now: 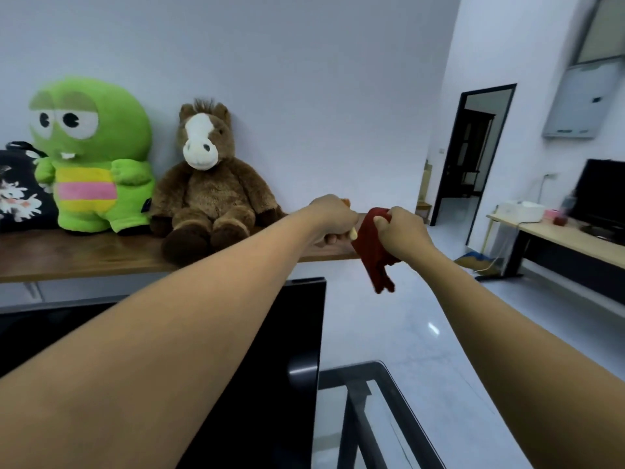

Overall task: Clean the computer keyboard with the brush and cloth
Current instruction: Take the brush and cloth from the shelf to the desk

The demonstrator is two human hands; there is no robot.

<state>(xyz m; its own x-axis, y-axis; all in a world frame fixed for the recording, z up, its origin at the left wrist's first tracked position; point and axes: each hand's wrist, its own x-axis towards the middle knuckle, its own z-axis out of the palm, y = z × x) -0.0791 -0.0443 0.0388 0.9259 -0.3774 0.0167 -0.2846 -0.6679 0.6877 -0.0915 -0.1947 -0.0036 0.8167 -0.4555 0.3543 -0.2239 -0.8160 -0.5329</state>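
Bag: a black bag (17,194) with white flowers sits at the far left end of the wooden shelf (84,255), partly cut off by the edge of my view.
Green plush: a bright green plush (89,157) with a pink and yellow belly stands upright on the shelf against the wall, touching the bag.
Horse plush: a brown horse plush (206,184) with a white blaze sits just beside the green one, its feet at the shelf's front edge.
Dark screen: a black screen (270,384) stands below the shelf, and my left forearm crosses in front of it.
My left hand: my left hand (333,220) is a closed fist, fingers curled round the brush (353,234), held up in front of the shelf's right end.
Brush: my fist hides nearly all of it. Only a pale end pokes out below and an orange bit shows above my knuckles.
Cloth: the dark red cloth (373,252) hangs bunched between my two hands, touching the brush's pale end, and its lower corners dangle free above the floor (422,316).
My right hand: my right hand (400,231) pinches the cloth's top edge with thumb and curled fingers, just beside my left hand.
Glass table: a black-framed glass table (351,375) lies low between my forearms.
Doorway: a dark-framed doorway (473,154) stands open in the wall on the right.
Bench: the pale-topped bench (558,242) at far right carries a white box (521,211) and a black television (605,194), both blurred.
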